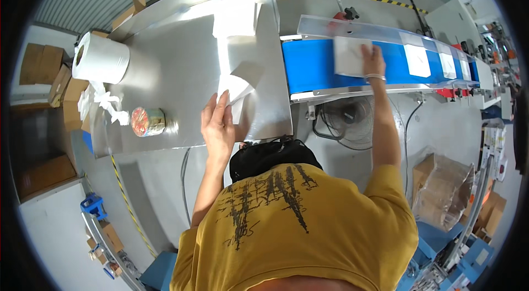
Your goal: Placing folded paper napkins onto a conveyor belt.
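My left hand (218,125) pinches the lower left edge of a thin white folded sheet (237,88) just over the steel table. Part of the sheet bends up, and another white piece hangs below it. On the blue conveyor belt (308,65), my right hand (373,62) grips the right edge of a flat white square piece (349,57); its thumb side is partly hidden. A further white square (416,60) lies on the belt to the right, with several more beyond it. At the back of the table rests a stack of white sheets (236,18).
A large white paper roll (104,58) and a tape roll (147,121) stand on the steel table (176,59) at left, beside crumpled white paper (110,104). A clear guard (380,32) runs along the belt's far side. A fan (350,120) stands under the conveyor.
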The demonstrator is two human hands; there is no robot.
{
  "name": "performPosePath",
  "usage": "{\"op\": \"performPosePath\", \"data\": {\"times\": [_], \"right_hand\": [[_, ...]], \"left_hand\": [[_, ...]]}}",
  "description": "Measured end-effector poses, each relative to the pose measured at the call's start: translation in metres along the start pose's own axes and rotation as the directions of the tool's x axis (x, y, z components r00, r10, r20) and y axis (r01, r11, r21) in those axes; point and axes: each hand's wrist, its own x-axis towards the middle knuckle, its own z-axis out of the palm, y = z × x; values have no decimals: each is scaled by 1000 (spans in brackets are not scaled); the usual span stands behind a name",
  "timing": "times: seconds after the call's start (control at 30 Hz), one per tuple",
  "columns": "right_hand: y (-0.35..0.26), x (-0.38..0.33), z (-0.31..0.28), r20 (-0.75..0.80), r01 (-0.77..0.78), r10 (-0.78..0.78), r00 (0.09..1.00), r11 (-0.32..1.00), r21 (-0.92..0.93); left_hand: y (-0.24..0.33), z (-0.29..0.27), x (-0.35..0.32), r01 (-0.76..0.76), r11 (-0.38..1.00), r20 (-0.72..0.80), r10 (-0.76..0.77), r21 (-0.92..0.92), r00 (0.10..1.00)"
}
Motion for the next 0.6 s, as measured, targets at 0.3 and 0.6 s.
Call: {"op": "performPosePath", "data": {"times": [0.3,0.6], "right_hand": [[-115,-116,59,271,761,-828,492,560,329],[-100,-135,97,596,53,-526,607,774,631]], "left_hand": [[-5,9,2,-94,995,-41,94,-11,995],[-6,-2,9,15,997,4,-14,-72,1000]]}}
